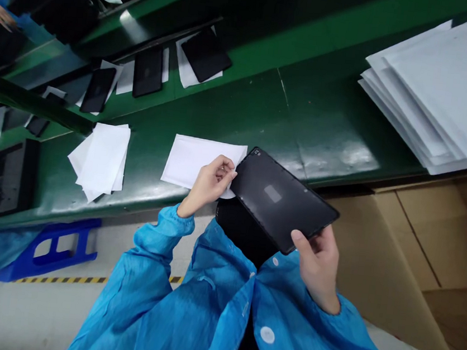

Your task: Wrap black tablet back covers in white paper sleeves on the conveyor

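**A Long, Glossy Green Bench (240,114)**

At far right, flat white paper-like sleeves (459,82) are lying stacked. A black, flat rectangular panel (292,196) is crossing the near edge, just right of one white rectangular sleeve (188,161). The right hand (319,260) is gripping the panel's near right corner between thumb and fingers. The fingers of the left hand (214,179) are standing nearly together beside both; I cannot tell what they are pinching.

Envelope (190,161) on bench (261,116), paper pile (105,160) left, envelope stack (453,99) right
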Available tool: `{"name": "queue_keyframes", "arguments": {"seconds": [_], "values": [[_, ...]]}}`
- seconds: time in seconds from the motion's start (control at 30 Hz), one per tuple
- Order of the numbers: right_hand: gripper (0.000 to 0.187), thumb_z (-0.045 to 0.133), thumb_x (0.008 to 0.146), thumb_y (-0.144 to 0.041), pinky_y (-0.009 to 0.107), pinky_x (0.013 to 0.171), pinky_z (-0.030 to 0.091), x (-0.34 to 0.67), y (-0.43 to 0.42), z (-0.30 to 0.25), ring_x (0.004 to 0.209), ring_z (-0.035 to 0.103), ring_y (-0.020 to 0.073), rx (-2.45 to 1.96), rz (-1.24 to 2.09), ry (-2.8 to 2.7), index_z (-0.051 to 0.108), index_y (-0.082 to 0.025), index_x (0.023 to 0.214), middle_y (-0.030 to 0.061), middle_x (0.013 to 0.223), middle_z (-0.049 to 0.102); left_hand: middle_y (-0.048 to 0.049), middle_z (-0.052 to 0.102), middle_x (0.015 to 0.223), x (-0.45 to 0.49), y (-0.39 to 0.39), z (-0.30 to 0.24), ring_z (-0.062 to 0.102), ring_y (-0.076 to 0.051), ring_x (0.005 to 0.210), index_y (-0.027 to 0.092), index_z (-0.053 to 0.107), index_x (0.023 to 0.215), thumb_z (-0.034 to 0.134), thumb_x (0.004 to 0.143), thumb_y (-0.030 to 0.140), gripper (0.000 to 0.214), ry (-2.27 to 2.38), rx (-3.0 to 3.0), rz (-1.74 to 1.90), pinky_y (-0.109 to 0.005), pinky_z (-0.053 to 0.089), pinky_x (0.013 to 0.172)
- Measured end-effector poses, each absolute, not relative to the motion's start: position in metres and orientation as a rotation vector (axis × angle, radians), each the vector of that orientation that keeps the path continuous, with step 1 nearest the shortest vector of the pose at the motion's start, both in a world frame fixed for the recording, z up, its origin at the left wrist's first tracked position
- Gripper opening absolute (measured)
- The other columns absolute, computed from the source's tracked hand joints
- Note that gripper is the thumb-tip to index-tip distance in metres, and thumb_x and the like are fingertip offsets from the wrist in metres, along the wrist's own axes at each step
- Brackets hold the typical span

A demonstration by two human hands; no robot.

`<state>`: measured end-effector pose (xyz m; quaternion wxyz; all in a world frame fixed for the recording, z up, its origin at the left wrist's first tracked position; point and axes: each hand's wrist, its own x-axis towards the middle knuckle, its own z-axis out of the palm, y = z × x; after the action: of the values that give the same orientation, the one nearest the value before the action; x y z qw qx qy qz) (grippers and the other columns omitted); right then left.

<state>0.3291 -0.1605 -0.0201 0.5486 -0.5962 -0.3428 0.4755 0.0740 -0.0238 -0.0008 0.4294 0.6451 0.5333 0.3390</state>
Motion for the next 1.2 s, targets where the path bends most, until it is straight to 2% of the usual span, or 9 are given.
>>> {"name": "queue_keyframes", "arguments": {"seconds": [0.1, 0.2, 0.27, 0.53, 0.7, 0.8, 0.9, 1.03, 1.2], "values": [[0.052, 0.087, 0.088, -0.049, 0.033, 0.072, 0.068, 0.325, -0.162, -0.02, 0.085, 0.08, 0.0223, -1.37, 1.272, -0.788, 0.07, -0.027, 0.132, 0.0063, 0.109, 0.082, 0.001, 0.066, 0.083, 0.079, -0.031, 0.008, 0.06, -0.01, 0.067, 0.021, 0.06, 0.102, 0.06, 0.101, 0.024, 0.004, 1.34, 1.863, 0.84, -0.02, 0.047, 0.064], [0.057, 0.085, 0.089, -0.054, 0.026, 0.039, 0.051, 0.318, -0.157, -0.027, 0.043, 0.06, 0.0146, -1.291, 1.476, -0.723, 0.063, -0.027, 0.134, -0.002, 0.074, 0.073, -0.0006, 0.07, 0.089, 0.088, -0.039, 0.019, 0.065, -0.012, 0.077, 0.021, 0.062, 0.1, 0.055, 0.105, 0.02, 0.008, 1.265, 2.074, 0.735, -0.022, 0.05, 0.072], [0.061, 0.084, 0.089, -0.059, 0.025, 0.034, 0.045, 0.309, -0.151, -0.033, 0.037, 0.055, 0.0141, -1.222, 1.556, -0.693, 0.058, -0.028, 0.134, -0.0054, 0.067, 0.067, -0.0015, 0.073, 0.094, 0.096, -0.045, 0.026, 0.069, -0.014, 0.084, 0.021, 0.063, 0.101, 0.052, 0.107, 0.018, 0.012, 1.167, 2.162, 0.613, -0.023, 0.051, 0.076], [0.053, 0.079, 0.092, -0.064, 0.03, 0.061, 0.062, 0.285, -0.132, -0.05, 0.064, 0.068, 0.0155, -1.122, 1.519, -0.87, 0.061, -0.027, 0.125, 0.0022, 0.095, 0.074, -0.0024, 0.075, 0.098, 0.119, -0.05, 0.046, 0.071, -0.014, 0.082, 0.021, 0.062, 0.103, 0.048, 0.11, 0.02, 0.016, 0.96, 2.155, 0.353, -0.023, 0.049, 0.073], [0.053, 0.088, 0.08, -0.066, 0.036, 0.079, 0.065, 0.285, -0.128, -0.074, 0.088, 0.073, 0.0231, -1.239, 1.386, -0.874, 0.067, -0.024, 0.103, 0.0045, 0.094, 0.076, -0.0051, 0.077, 0.107, 0.13, -0.045, 0.043, 0.073, -0.015, 0.092, 0.021, 0.063, 0.106, 0.046, 0.112, 0.021, 0.018, 0.678, 2.132, 0.25, -0.024, 0.052, 0.079], [0.055, 0.094, 0.075, -0.058, 0.04, 0.091, 0.065, 0.283, -0.126, -0.08, 0.104, 0.075, 0.0263, -1.257, 1.364, -0.719, 0.069, -0.023, 0.108, 0.007, 0.107, 0.079, -0.0085, 0.076, 0.113, 0.126, -0.025, 0.038, 0.073, -0.018, 0.1, 0.021, 0.064, 0.114, 0.048, 0.113, 0.028, 0.018, 0.519, 2.154, 0.315, -0.026, 0.056, 0.087], [0.067, 0.1, 0.067, -0.046, 0.043, 0.101, 0.063, 0.289, -0.124, -0.08, 0.115, 0.075, 0.0255, -1.214, 1.374, -0.462, 0.066, -0.025, 0.121, 0.0072, 0.125, 0.079, -0.0133, 0.073, 0.121, 0.095, 0.029, 0.027, 0.069, -0.024, 0.115, 0.019, 0.064, 0.123, 0.051, 0.111, 0.035, 0.023, 0.77, 2.288, 0.603, -0.039, 0.056, 0.105], [0.062, 0.101, 0.063, -0.038, 0.039, 0.095, 0.065, 0.316, -0.123, -0.076, 0.098, 0.077, 0.02, -1.226, 1.27, -0.339, 0.068, -0.024, 0.113, 0.0036, 0.112, 0.081, -0.017, 0.065, 0.13, 0.023, 0.141, -0.002, 0.056, -0.037, 0.134, 0.019, 0.067, 0.123, 0.057, 0.101, 0.025, 0.025, 1.531, 2.311, 0.923, -0.063, 0.039, 0.122], [0.052, 0.098, 0.063, -0.031, 0.034, 0.094, 0.065, 0.356, -0.114, -0.047, 0.093, 0.076, 0.0171, -1.274, 0.972, -0.349, 0.075, -0.023, 0.108, 0.001, 0.104, 0.081, -0.0144, 0.061, 0.134, -0.033, 0.245, -0.031, 0.047, -0.039, 0.142, 0.025, 0.068, 0.119, 0.065, 0.094, 0.027, 0.025, 1.812, 2.119, 1.033, -0.064, 0.032, 0.125]]}}
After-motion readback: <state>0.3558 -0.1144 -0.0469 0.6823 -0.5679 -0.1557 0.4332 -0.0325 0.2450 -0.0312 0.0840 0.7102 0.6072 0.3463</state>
